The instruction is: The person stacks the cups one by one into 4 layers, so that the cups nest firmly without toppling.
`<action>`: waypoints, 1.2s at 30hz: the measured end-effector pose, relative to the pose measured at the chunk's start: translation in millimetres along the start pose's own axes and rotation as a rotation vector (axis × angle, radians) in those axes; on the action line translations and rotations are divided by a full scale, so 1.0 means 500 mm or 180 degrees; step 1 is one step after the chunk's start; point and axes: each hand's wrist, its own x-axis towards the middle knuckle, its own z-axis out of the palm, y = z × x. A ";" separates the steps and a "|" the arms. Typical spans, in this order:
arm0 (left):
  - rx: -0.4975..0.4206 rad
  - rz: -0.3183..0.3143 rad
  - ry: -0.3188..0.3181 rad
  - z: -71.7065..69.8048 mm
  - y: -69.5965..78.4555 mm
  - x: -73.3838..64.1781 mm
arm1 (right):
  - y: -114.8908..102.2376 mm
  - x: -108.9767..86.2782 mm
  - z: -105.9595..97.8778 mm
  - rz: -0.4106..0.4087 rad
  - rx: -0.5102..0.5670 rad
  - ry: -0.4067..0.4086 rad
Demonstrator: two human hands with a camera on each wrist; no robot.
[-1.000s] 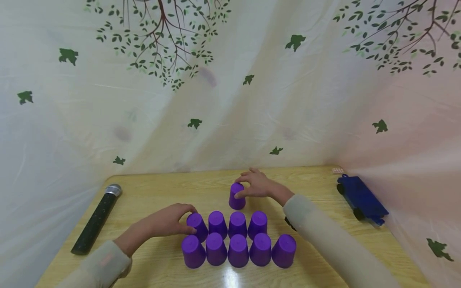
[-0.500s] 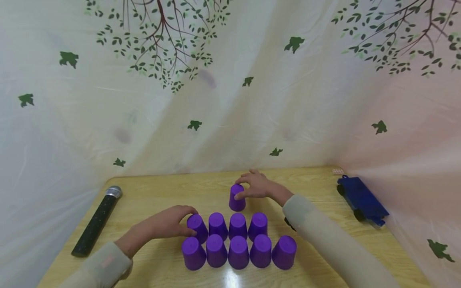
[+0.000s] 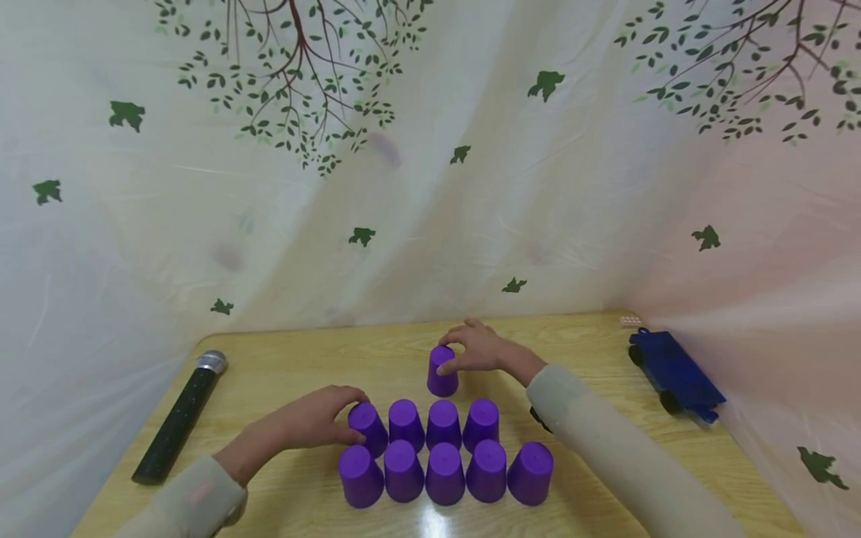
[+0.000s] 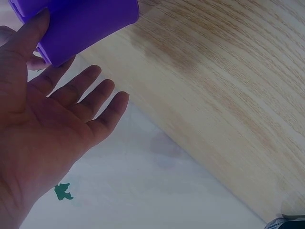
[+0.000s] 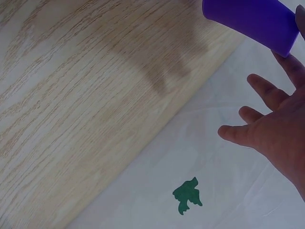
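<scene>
Upside-down purple cups stand on the wooden table in the head view. Several form a front row (image 3: pixel 445 474), and several more make a second row (image 3: pixel 443 424) just behind it. At that second row's left end, my left hand (image 3: pixel 306 420) holds a cup (image 3: pixel 369 428) between thumb and index finger; the left wrist view shows its other fingers spread loosely beside the cup (image 4: pixel 90 26). Farther back, a lone cup (image 3: pixel 442 377) stands behind the second row. My right hand (image 3: pixel 480 350) pinches its upper part with thumb and forefinger, the remaining fingers extended away from it.
A black microphone (image 3: pixel 178 418) with a silver head lies at the table's left. On the right is a blue toy vehicle (image 3: pixel 676 373) with black wheels. A small dark object (image 3: pixel 540 420) is partly hidden by the right sleeve. A leaf-printed sheet (image 3: pixel 430 187) hangs behind the table (image 3: pixel 296 351).
</scene>
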 end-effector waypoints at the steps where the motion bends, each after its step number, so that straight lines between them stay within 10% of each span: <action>1: 0.0006 0.0006 0.0005 0.000 0.000 0.000 | 0.000 0.000 0.000 0.0002 0.0005 -0.0003; 25: 0.0214 -0.0007 0.0084 -0.027 0.004 0.003 | 0.002 -0.015 -0.004 0.0015 0.0131 -0.0008; 36: 0.0354 0.0001 0.0154 -0.049 -0.008 0.018 | 0.020 -0.080 -0.018 -0.0198 0.0313 0.0324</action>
